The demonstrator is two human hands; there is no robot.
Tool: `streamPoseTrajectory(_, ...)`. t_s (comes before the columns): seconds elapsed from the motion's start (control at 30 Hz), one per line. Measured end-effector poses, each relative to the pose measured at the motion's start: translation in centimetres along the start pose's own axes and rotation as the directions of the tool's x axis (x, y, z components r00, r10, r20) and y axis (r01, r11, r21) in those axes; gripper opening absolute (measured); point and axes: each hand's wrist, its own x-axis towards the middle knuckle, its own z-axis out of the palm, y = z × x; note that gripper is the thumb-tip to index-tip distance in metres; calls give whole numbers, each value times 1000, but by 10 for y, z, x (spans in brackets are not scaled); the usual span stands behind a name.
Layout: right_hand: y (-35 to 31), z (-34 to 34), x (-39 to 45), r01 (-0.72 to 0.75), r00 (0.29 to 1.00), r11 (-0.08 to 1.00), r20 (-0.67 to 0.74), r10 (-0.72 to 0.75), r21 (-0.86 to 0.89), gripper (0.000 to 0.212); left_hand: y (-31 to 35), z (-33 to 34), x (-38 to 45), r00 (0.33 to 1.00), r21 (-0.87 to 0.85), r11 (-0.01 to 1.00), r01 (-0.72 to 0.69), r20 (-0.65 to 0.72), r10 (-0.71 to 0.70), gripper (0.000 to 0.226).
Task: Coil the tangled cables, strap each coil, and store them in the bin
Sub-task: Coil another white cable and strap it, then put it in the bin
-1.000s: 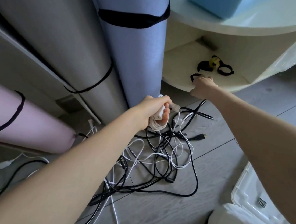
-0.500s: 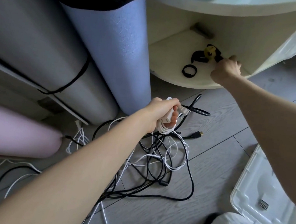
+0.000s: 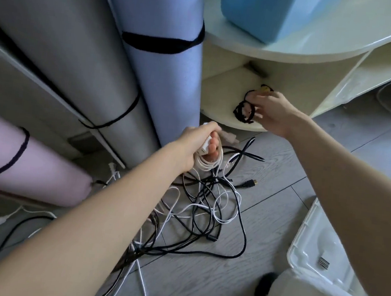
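Head view, only one here. Left hand (image 3: 196,145) clamped round a finished white coil (image 3: 208,161), plug tucked against the fingers, held up off the floor, probably so the loops don't spring apart before a strap goes on. Right hand (image 3: 271,113) out over the low shelf (image 3: 222,88) where the straps sit, fingers loosely curled, pinching a black strap (image 3: 244,110) at their tips, looks freshly picked and hanging in a loop. More straps (image 3: 262,89) just behind, partly hidden by the fingers. Both arms stretched forward, left lower and nearer the mats (image 3: 163,77), right reaching higher. Tangle (image 3: 210,205) of black and white cables sprawled on the floor below the left hand, not yet sorted. Bin (image 3: 318,252) open at lower right, no coils visible inside. Guessing: strapping comes next.
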Motion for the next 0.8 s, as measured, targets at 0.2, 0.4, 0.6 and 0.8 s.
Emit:
streamPoseTrajectory(0.2, -49, 68, -88, 86, 911, 994, 410, -51, -68, 15, 38, -30, -81, 992, -75, 990, -122, -37, 120, 25)
streamPoseTrajectory(0.4, -93, 118, -182, 142, 843, 990, 521, -136, 29, 15, 63, -53, -179, 951, -66, 952, -300, 52, 303, 13)
streamPoseTrajectory(0.6, -77, 135, -209, 160, 891, 986, 436, -123, -49, 15, 60, -50, -218, 938, 75, 935, -346, -8, 348, 26)
streamPoseTrajectory(0.8, -40, 90, -169, 64, 900, 952, 430, 75, -300, 10, 40, -48, -166, 951, 257, 933, -253, -108, 288, 11)
